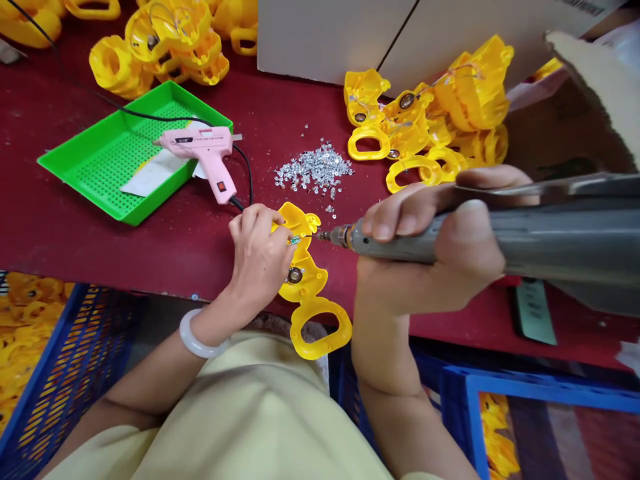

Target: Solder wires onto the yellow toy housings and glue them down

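My right hand (430, 247) is wrapped around a grey electric screwdriver (540, 233), held level with its bit pointing left. The bit's tip reaches a small green circuit board (295, 241) inside a yellow plastic toy shell (305, 277). My left hand (263, 253) has its fingers closed on the shell's upper left side, by the board; the fingertips are partly hidden. The shell has a round metal speaker-like part in its middle and a ring handle at its lower end, over the table's edge. Just beyond it lies a pile of small silver screws (317, 167).
A pink glue gun (205, 150) rests across a green perforated tray (105, 163), its black cord trailing. More yellow shells (400, 123) are heaped at the back right and back left (165, 47). Blue crates (75, 373) stand below the table's front edge. An open cardboard box (595, 100) is at right.
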Motion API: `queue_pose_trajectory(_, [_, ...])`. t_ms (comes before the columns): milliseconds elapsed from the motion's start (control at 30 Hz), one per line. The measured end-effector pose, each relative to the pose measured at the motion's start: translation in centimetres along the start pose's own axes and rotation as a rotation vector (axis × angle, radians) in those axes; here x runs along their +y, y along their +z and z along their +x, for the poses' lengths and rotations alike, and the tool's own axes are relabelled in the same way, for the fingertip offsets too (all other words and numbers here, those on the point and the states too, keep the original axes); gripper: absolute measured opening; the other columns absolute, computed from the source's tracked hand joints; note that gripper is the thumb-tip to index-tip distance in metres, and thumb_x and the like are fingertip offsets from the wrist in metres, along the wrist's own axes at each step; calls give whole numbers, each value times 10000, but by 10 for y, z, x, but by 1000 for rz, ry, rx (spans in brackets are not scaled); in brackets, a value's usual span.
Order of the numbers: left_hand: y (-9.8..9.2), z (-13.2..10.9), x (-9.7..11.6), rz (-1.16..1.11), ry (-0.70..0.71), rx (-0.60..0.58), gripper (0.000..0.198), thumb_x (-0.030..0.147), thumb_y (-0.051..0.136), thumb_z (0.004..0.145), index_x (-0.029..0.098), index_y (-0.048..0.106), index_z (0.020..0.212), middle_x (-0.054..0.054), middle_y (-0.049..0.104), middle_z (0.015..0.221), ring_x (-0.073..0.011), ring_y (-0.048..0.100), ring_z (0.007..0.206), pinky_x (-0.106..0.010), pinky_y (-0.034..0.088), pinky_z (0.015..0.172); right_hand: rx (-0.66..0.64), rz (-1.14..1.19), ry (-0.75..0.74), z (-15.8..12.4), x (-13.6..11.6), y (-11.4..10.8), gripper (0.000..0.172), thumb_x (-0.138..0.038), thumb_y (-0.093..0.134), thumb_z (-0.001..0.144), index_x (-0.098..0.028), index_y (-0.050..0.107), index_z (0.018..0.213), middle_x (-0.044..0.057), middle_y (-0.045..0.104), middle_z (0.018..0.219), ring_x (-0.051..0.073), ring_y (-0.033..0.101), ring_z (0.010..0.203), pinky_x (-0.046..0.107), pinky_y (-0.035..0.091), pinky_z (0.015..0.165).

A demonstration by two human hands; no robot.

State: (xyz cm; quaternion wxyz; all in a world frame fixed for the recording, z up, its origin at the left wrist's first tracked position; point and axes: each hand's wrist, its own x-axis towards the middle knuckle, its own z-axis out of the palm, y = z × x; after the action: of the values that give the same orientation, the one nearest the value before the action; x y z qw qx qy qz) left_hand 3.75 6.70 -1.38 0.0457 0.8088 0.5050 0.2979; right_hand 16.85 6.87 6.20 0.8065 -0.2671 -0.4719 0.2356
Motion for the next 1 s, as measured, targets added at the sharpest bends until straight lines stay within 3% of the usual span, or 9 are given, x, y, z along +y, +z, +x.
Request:
queue_pose_trajectory(167, [5, -2, 2, 20, -19, -4, 77, 108, 683, 772, 151, 641, 821, -106, 615, 1042, -281, 498, 1068, -434, 425, 836, -30, -94, 47, -9, 8, 5, 110, -269, 606, 799, -269, 533, 882, -107, 430, 536, 82, 428, 399, 238, 378, 395])
queue_pose_trajectory(500, [7, 0, 3, 24, -27, -8, 152, 65, 505, 845, 164, 610, 798, -131, 607, 1020, -291, 484, 1048, -452, 437, 819, -25, -290, 85, -17, 19, 5, 114, -392, 592, 800, -347, 524, 879, -87, 401, 517, 148, 408, 390, 322, 380, 410])
queue_pose_trajectory(800, [7, 1, 2, 36, -9, -25, 113, 121, 535, 866, 149, 618, 795, -126, 613, 1033, -289, 479, 1043, -434, 435, 837, -72, -184, 27, -20, 32, 0, 121, -301, 619, 802, -330, 570, 909, -101, 418, 541, 108, 448, 402, 273, 359, 406])
queue_pose_trajectory(1000, [8, 1, 2, 50, 9, -9, 135, 134, 527, 879, 147, 615, 778, -124, 610, 1027, -283, 483, 1043, -425, 437, 844, -96, -277, 104, -21, 35, 0, 164, -407, 602, 815, -329, 489, 906, -112, 412, 530, 112, 447, 406, 276, 399, 442])
